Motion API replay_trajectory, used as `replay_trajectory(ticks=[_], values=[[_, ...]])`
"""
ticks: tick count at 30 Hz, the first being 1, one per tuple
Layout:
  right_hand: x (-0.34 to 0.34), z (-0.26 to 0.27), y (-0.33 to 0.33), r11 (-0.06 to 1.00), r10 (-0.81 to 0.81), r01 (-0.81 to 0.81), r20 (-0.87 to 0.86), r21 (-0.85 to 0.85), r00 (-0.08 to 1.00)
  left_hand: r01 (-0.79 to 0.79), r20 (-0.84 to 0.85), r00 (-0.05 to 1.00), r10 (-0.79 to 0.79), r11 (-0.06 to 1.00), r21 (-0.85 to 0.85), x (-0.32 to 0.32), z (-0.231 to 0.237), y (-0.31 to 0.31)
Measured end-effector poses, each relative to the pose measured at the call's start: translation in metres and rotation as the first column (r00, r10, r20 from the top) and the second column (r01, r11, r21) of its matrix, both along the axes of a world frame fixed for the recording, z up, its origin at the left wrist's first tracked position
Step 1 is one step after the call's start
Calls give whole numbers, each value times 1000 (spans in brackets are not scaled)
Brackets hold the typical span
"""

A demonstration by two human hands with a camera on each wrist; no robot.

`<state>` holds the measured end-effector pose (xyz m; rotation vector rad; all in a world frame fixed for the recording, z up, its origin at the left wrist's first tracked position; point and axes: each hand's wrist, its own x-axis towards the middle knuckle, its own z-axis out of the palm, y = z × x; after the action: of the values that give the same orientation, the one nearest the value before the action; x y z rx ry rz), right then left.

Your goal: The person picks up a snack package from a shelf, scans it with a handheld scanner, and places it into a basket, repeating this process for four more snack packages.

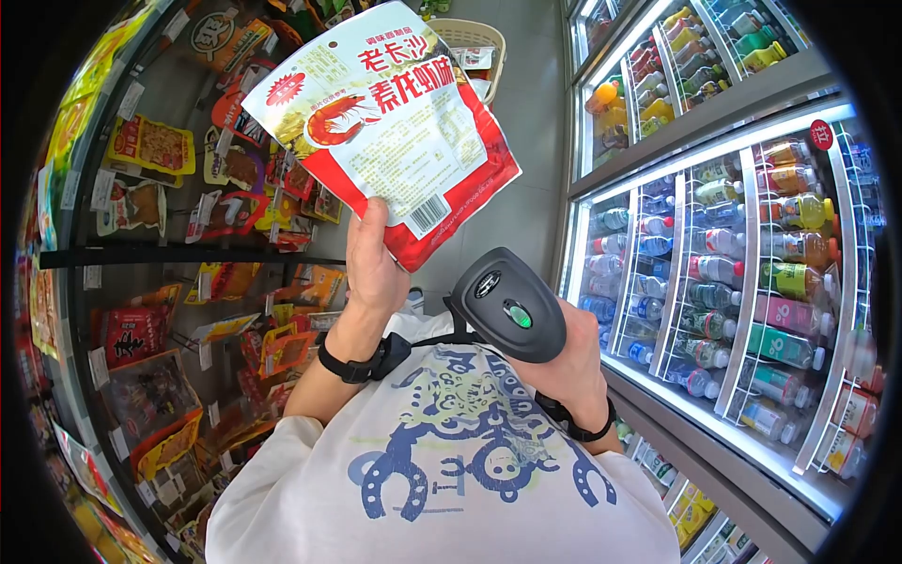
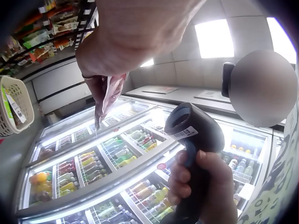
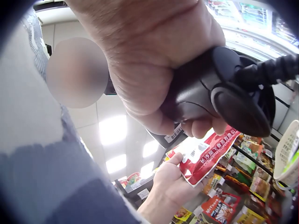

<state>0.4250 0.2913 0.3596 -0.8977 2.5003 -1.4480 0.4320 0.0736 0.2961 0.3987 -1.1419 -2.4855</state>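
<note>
Snack packet (image 1: 395, 132), just one, is up before the body, gripped at its lower edge by the fingers of the left hand (image 1: 374, 273). The right hand (image 1: 571, 367) has its fingers round one scanner (image 1: 507, 305). One basket (image 1: 484, 35) holds at least one pack (image 1: 474, 58).

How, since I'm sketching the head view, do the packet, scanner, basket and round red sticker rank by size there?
Largest to smallest, as they look:
1. Packet
2. Scanner
3. Basket, visible part only; the packet partly hides it
4. Round red sticker
</note>
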Motion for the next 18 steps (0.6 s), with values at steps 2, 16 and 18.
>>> replay_trajectory(ticks=[2, 16, 18], values=[[-1, 1, 1, 999, -32, 31, 52, 11, 998, -41, 14, 999, 40, 998, 43, -6, 6, 6], [-25, -18, 48, 992, -93, 68, 257, 104, 962, -124, 532, 845, -59, 945, 303, 3, -83, -15], [-33, -21, 48, 991, -87, 53, 280, 126, 956, -132, 537, 842, -57, 942, 307, -6, -87, -18]])
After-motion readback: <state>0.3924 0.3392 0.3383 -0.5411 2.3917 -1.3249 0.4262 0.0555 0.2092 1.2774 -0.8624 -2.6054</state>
